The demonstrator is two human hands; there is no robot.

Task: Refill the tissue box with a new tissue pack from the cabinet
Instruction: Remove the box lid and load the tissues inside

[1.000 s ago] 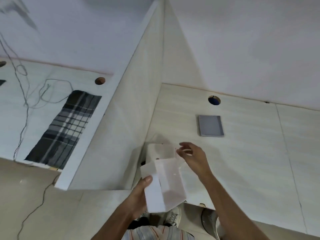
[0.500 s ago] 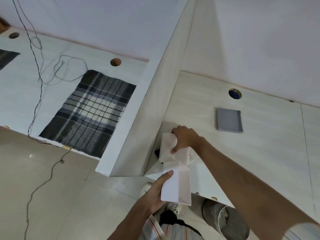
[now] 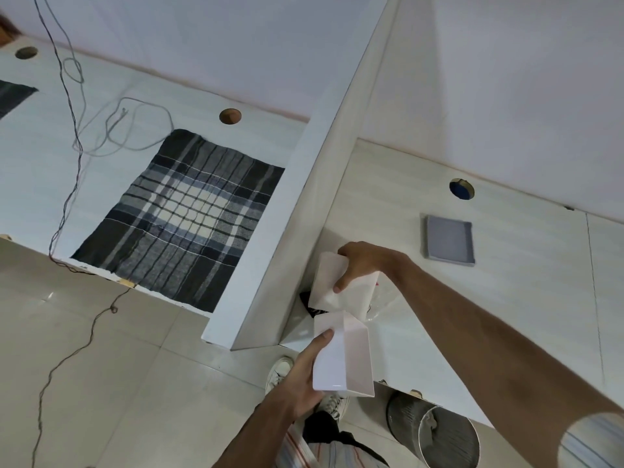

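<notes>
The box is now coming apart: right hand [image 3: 363,265] is gripping the lid [image 3: 341,285] at center, left hand [image 3: 304,376] is clamping the base [image 3: 341,359] below, ready for refilling.

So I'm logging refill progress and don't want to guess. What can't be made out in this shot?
- Head view: whether the upper box part holds tissues; its walls and the right hand hide the inside.
- The dark thing behind it: mostly covered, unidentifiable.
- The clear wrap: mostly hidden by the right forearm.
- The bin: its inside is too dim to read.
- The cabinet: not identifiable.
</notes>
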